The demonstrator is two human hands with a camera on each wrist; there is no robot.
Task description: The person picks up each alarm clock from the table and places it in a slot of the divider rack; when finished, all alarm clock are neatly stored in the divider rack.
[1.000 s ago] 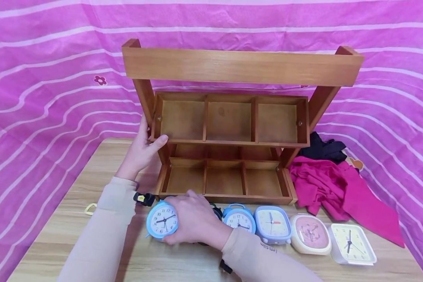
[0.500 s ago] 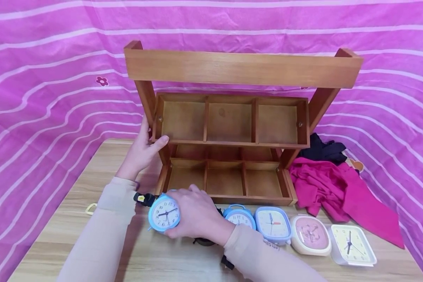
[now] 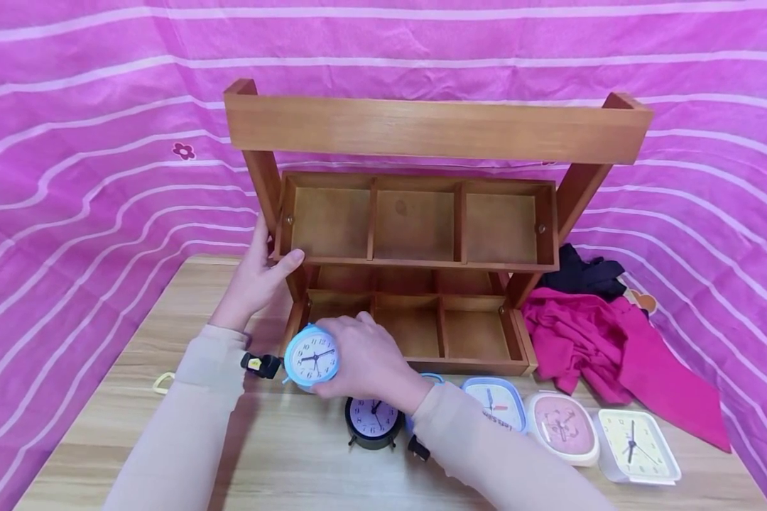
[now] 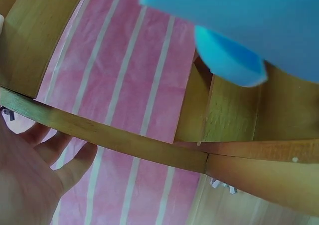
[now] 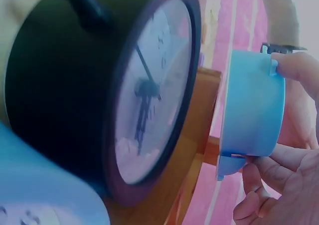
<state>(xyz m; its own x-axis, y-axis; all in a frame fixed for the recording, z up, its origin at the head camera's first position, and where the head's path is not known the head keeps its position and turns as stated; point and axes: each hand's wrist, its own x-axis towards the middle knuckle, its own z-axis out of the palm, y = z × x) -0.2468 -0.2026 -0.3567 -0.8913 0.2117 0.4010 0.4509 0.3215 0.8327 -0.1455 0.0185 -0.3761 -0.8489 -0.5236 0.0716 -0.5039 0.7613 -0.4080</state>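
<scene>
The right hand (image 3: 367,358) holds a round light-blue alarm clock (image 3: 311,356), its grip narrowed onto the clock's right side, with the thumb on one edge of the case and the fingers on the other. The clock juts out to the left of that grip, its numbered dial facing up toward the head camera, and in that view it covers the front left corner of the rack's lower tray. The left hand (image 3: 249,280) holds the wooden rack (image 3: 441,126) at its left side, the thumb lying across the front corner of the upper tray and the fingers reaching past the upright. Just below the right hand, a black alarm clock (image 3: 373,422) stands on the wood-grain counter (image 3: 89,426), apart from the held one. Another blue clock (image 3: 434,376) is mostly hidden by the right sleeve. Farther right sit a blue square clock (image 3: 492,403), a pink-faced clock (image 3: 562,426) and a white square clock (image 3: 639,447). Behind these, crumpled magenta cloth (image 3: 581,333) and black cloth (image 3: 584,273) lie beside the rack. Pink striped fabric (image 3: 390,42) surrounds the counter.
</scene>
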